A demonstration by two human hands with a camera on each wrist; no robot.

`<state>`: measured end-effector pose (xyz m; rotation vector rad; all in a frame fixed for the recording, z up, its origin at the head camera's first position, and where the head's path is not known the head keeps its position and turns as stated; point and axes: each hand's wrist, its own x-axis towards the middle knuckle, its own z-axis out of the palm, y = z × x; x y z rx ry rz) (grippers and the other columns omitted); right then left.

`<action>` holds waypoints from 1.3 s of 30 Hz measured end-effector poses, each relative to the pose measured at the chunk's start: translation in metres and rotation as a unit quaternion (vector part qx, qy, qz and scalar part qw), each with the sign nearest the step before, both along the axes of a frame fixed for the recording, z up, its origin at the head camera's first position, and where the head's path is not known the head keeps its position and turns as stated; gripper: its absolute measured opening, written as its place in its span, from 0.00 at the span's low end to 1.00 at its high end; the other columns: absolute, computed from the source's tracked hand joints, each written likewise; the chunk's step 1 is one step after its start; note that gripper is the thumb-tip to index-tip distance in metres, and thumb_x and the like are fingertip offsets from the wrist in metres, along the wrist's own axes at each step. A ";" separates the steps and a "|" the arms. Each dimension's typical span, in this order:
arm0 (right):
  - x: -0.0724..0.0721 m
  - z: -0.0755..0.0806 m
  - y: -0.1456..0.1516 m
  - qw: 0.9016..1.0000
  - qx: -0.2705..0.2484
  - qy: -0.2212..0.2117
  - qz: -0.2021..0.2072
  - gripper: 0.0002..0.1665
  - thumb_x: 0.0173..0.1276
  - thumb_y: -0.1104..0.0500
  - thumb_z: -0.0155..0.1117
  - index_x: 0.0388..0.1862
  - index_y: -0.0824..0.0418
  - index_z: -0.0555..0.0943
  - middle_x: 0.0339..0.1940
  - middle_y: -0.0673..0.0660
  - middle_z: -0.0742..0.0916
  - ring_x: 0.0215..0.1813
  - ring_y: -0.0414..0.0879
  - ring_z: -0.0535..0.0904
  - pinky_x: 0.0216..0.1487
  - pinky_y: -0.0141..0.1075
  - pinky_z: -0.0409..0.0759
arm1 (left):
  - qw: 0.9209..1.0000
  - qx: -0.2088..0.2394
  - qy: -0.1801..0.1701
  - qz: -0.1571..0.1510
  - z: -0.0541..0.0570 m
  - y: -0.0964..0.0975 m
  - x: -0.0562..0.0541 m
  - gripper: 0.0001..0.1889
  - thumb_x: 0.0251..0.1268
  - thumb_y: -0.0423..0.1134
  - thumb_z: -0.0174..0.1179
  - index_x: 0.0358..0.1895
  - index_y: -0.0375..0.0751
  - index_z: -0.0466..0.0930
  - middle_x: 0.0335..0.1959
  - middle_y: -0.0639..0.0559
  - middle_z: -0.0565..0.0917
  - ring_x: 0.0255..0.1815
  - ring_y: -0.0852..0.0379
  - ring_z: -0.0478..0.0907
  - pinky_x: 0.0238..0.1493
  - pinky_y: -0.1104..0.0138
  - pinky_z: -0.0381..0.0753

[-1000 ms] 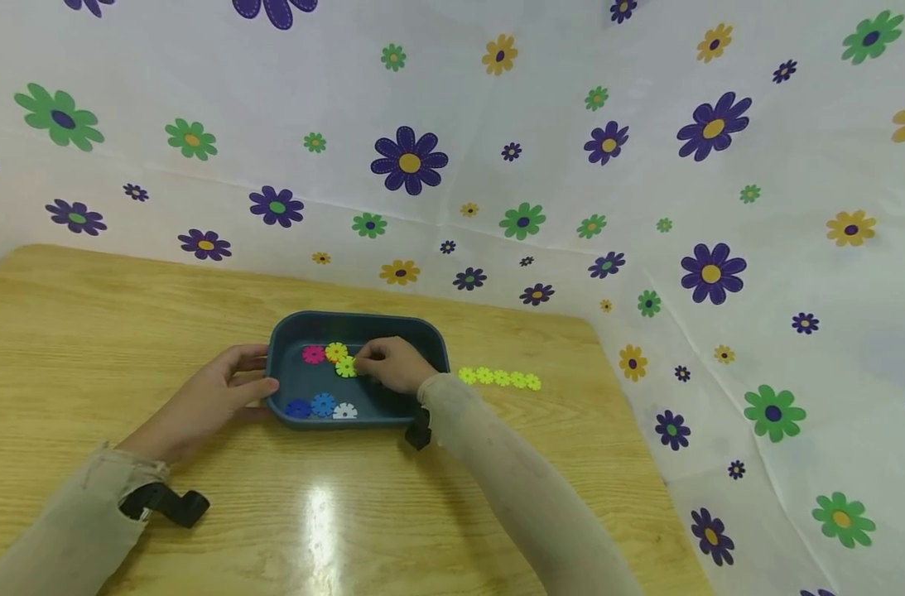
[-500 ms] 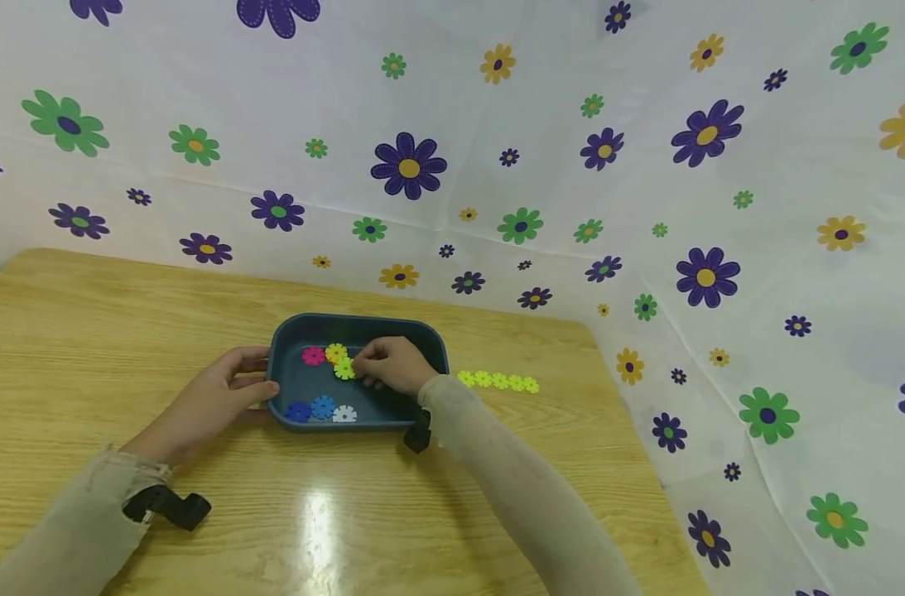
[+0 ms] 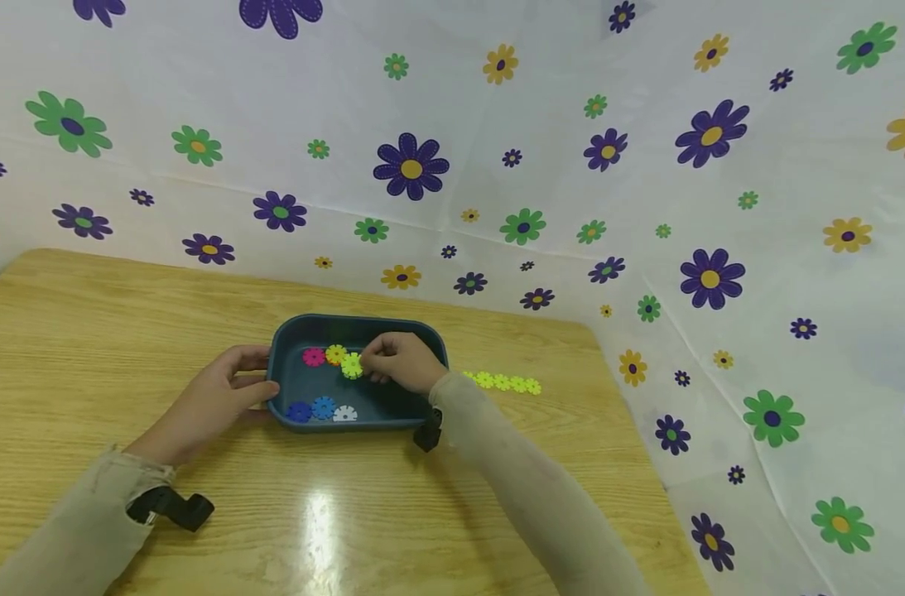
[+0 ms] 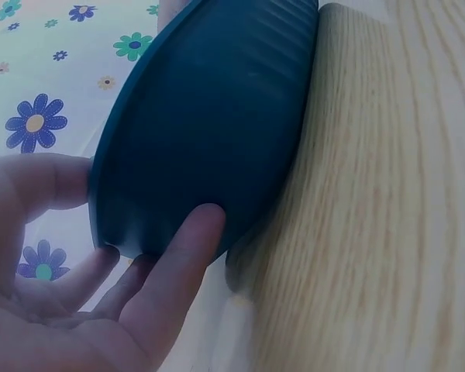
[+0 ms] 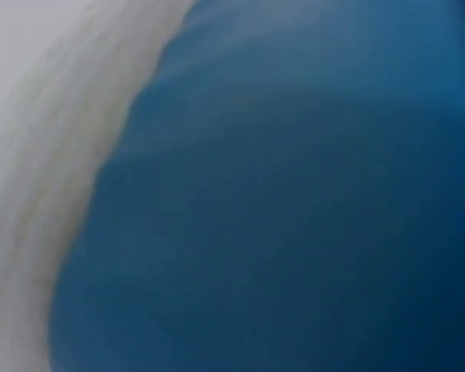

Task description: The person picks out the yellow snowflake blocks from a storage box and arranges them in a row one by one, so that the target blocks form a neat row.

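Biggest worry for me is the right hand [image 3: 401,362]. Its grip is closed down to a pinch, thumb and fingertips together at the right edge of a yellow-green piece [image 3: 351,367] inside the blue tray [image 3: 296,382]. Being held just by the edge, that piece could probably twist or slip if the fingers pull unevenly. It's right beside another yellow piece [image 3: 336,353] with a bit of orange showing under it. Can't tell if they're hooked together, but if they are, a tug could drag the neighbour along and bump the pink piece [image 3: 314,357] too.

Left hand [image 3: 217,393] has its grip around the tray's left end, thumb and fingers spread against the wall rather than clamped tight. If it eases off, I'd guess the tray could skate on the smooth bench [image 3: 199,314] and jostle the blue pieces [image 3: 323,406] and the white one [image 3: 344,414] along the near wall.

Also watch the right sleeve [image 3: 489,430]. It's close to the yellow-green row [image 3: 503,382] outside the tray, so a careless elbow could knock it crooked. The right wrist view is just blur, no help there.
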<state>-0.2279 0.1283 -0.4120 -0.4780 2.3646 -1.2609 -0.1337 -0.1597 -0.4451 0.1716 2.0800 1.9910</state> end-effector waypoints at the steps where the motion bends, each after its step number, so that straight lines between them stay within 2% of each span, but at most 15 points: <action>1: -0.001 0.002 0.003 1.000 -0.002 0.004 0.002 0.08 0.77 0.59 0.65 0.43 0.62 0.86 0.38 0.59 0.89 0.36 0.45 0.84 0.43 0.38 0.88 | 1.000 -0.002 -0.001 0.001 0.000 0.000 0.000 0.35 0.78 0.36 0.59 0.79 0.31 0.52 0.72 0.29 0.63 0.64 0.42 0.77 0.53 0.55 0.88; 6: -0.004 0.018 0.022 1.000 -0.011 -0.003 -0.002 0.09 0.78 0.58 0.63 0.45 0.63 0.85 0.41 0.64 0.88 0.38 0.46 0.84 0.46 0.40 0.88 | 1.000 -0.004 -0.005 0.003 0.000 -0.002 0.000 0.35 0.78 0.37 0.59 0.79 0.31 0.52 0.72 0.29 0.64 0.61 0.48 0.79 0.53 0.55 0.88; 10: -0.004 0.032 0.048 0.999 -0.008 -0.007 -0.032 0.09 0.78 0.57 0.63 0.47 0.63 0.83 0.43 0.64 0.86 0.42 0.51 0.82 0.48 0.41 0.86 | 1.000 0.000 -0.008 0.001 0.000 -0.002 0.000 0.35 0.78 0.37 0.59 0.79 0.30 0.52 0.71 0.29 0.64 0.61 0.49 0.79 0.53 0.55 0.88; 12: -0.005 0.038 0.065 0.998 -0.010 -0.008 -0.054 0.09 0.79 0.57 0.62 0.48 0.62 0.82 0.45 0.63 0.86 0.45 0.55 0.82 0.51 0.45 0.86 | 1.000 0.001 -0.009 0.000 -0.001 -0.002 0.000 0.35 0.78 0.38 0.59 0.79 0.30 0.52 0.71 0.29 0.64 0.61 0.48 0.79 0.53 0.55 0.88; 16: -0.010 0.039 0.111 0.995 -0.014 -0.012 -0.094 0.10 0.81 0.57 0.59 0.49 0.63 0.80 0.47 0.62 0.85 0.53 0.65 0.81 0.59 0.56 0.83 | 1.000 0.002 -0.011 -0.002 -0.002 -0.002 0.000 0.36 0.78 0.38 0.60 0.79 0.30 0.52 0.71 0.28 0.64 0.62 0.47 0.79 0.52 0.55 0.89; 19: -0.012 0.035 0.150 0.992 0.001 -0.006 -0.126 0.12 0.81 0.57 0.59 0.51 0.65 0.80 0.48 0.62 0.86 0.57 0.69 0.79 0.62 0.58 0.81 | 1.000 0.003 -0.013 -0.003 -0.003 -0.002 -0.001 0.36 0.78 0.38 0.60 0.79 0.30 0.52 0.71 0.28 0.64 0.62 0.46 0.79 0.52 0.55 0.89; 22: -0.012 0.029 0.190 0.986 0.031 0.006 -0.164 0.15 0.80 0.57 0.60 0.55 0.67 0.81 0.50 0.64 0.86 0.56 0.67 0.80 0.63 0.57 0.81 | 1.000 0.005 -0.014 -0.004 -0.005 -0.002 -0.001 0.37 0.78 0.38 0.60 0.79 0.30 0.51 0.72 0.28 0.63 0.62 0.45 0.79 0.52 0.55 0.89; 25: -0.009 0.021 0.226 0.978 0.073 0.020 -0.193 0.17 0.81 0.56 0.59 0.57 0.69 0.81 0.50 0.64 0.86 0.52 0.61 0.83 0.60 0.54 0.84 | 1.000 0.004 -0.015 -0.004 -0.006 -0.003 -0.002 0.37 0.78 0.39 0.60 0.79 0.30 0.51 0.72 0.28 0.63 0.62 0.45 0.78 0.52 0.55 0.89; 29: -0.004 0.010 0.265 0.968 0.112 0.031 -0.221 0.17 0.80 0.57 0.58 0.54 0.71 0.82 0.45 0.61 0.87 0.44 0.50 0.85 0.51 0.44 0.88 | 1.000 0.002 -0.016 -0.006 -0.006 -0.003 -0.002 0.37 0.78 0.40 0.60 0.79 0.30 0.51 0.72 0.28 0.63 0.63 0.44 0.77 0.52 0.55 0.89; 34: -0.002 -0.010 0.294 0.955 0.143 0.024 -0.260 0.15 0.78 0.59 0.58 0.50 0.70 0.84 0.40 0.57 0.88 0.38 0.43 0.82 0.41 0.34 0.86 | 1.000 0.003 -0.015 -0.007 -0.005 -0.003 -0.002 0.37 0.78 0.40 0.60 0.79 0.30 0.51 0.72 0.28 0.63 0.63 0.44 0.77 0.52 0.55 0.89; 39: -0.006 -0.025 0.303 0.947 0.176 0.035 -0.268 0.17 0.78 0.57 0.59 0.52 0.70 0.84 0.41 0.59 0.89 0.38 0.45 0.82 0.41 0.35 0.85 | 1.000 0.004 -0.012 -0.008 -0.003 -0.004 -0.001 0.37 0.78 0.40 0.60 0.79 0.30 0.51 0.72 0.28 0.63 0.63 0.45 0.77 0.52 0.55 0.89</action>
